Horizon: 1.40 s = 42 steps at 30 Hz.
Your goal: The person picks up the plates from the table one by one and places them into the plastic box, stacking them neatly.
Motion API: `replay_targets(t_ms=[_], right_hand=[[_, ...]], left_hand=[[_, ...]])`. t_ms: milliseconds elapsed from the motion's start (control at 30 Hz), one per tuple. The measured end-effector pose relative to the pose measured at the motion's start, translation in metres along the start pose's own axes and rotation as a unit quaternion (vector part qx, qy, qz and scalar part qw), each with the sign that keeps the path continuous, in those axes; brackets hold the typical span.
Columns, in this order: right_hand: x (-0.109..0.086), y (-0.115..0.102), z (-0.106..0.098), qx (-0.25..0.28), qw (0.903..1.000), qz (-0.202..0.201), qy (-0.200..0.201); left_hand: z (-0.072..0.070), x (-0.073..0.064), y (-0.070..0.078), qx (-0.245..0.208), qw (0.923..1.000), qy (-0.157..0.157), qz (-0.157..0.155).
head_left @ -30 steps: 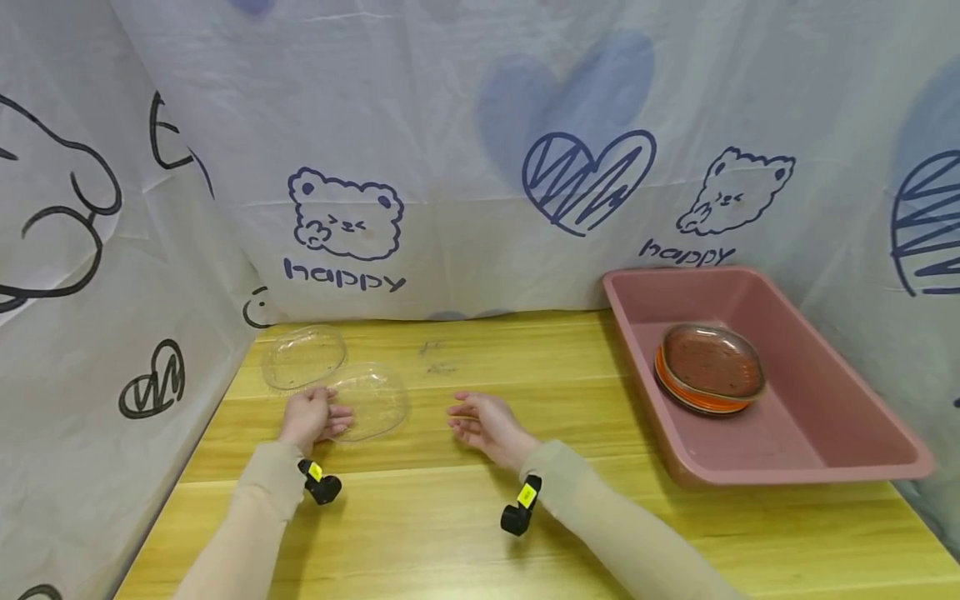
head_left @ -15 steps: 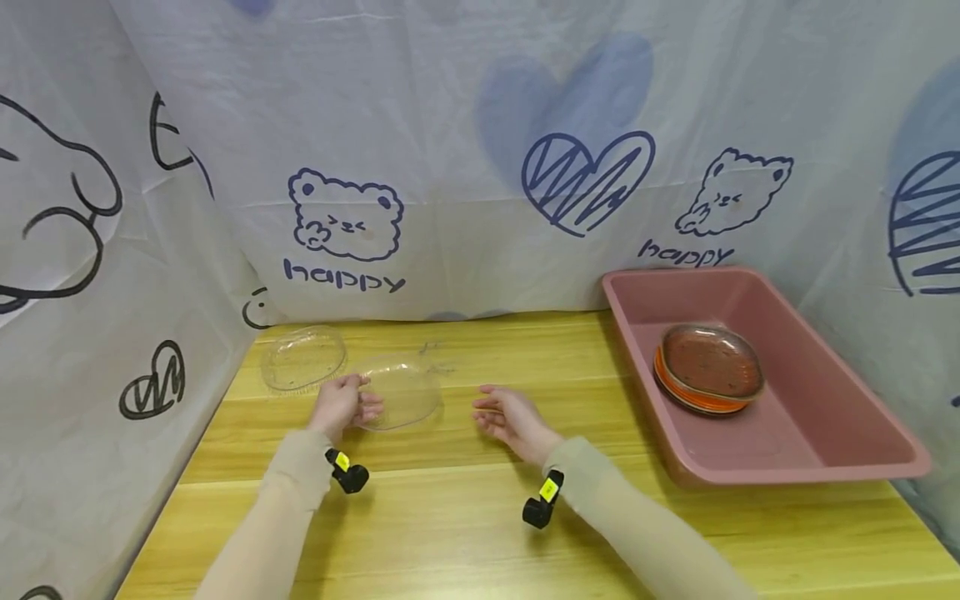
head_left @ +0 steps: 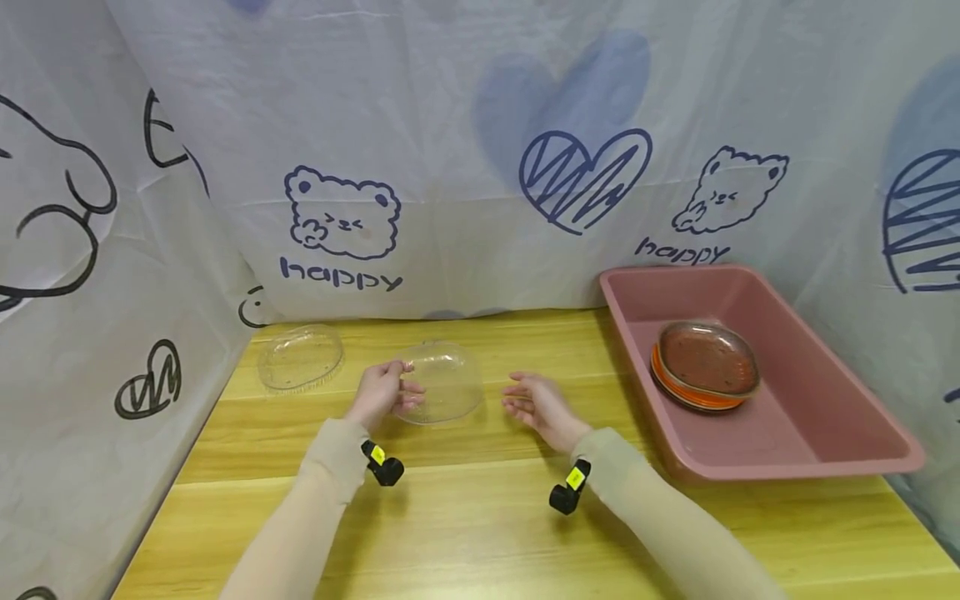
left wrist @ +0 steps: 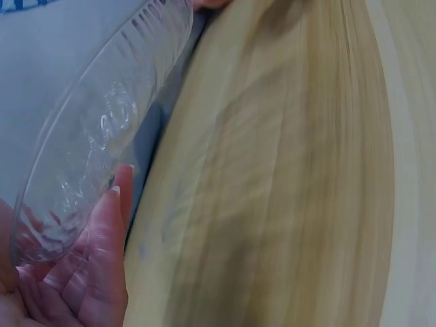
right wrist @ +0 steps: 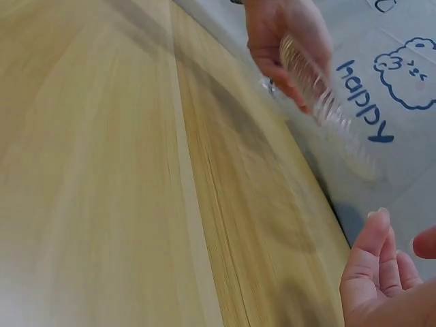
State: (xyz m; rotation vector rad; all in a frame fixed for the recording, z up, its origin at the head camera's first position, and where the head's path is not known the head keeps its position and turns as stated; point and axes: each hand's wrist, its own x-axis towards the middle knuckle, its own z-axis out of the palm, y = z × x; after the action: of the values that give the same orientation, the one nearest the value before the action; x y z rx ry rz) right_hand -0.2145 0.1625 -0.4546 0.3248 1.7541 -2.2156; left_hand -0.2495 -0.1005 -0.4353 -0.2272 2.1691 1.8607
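Observation:
A clear, ribbed oval plastic dish [head_left: 446, 383] is lifted off the table, its left edge pinched between the thumb and fingers of my left hand [head_left: 381, 395]. In the left wrist view the fingers [left wrist: 105, 255] lie under the clear dish [left wrist: 102, 129] while the thumb sits over its rim. To the right of the dish, my right hand [head_left: 546, 408] hovers above the table, fingers relaxed and holding nothing. A gap separates its fingertips [right wrist: 373, 235] from the dish in the right wrist view. Another clear oval dish [head_left: 302, 360] lies at the table's back left.
On the right stands a pink rectangular tub [head_left: 810, 433]. Inside it is a stack of oval dishes, with a brownish translucent dish [head_left: 708, 358] on top and orange dishes [head_left: 697, 392] below. Patterned cloth [head_left: 450, 167] hangs behind the wooden table [head_left: 465, 533] and along its left side.
My left hand has carried the clear dish rightward and up from beside the other clear dish. My right hand has also shifted right, remaining free of anything.

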Motion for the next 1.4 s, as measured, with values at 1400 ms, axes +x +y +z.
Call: replay_targets(t_ms=[1400], right_hand=[[-0.005,-0.003,-0.026,-0.07,0.9947,-0.058,0.048]], left_hand=[[0.095,-0.021,-0.002,0.036,0.9871,0.044,0.15]])
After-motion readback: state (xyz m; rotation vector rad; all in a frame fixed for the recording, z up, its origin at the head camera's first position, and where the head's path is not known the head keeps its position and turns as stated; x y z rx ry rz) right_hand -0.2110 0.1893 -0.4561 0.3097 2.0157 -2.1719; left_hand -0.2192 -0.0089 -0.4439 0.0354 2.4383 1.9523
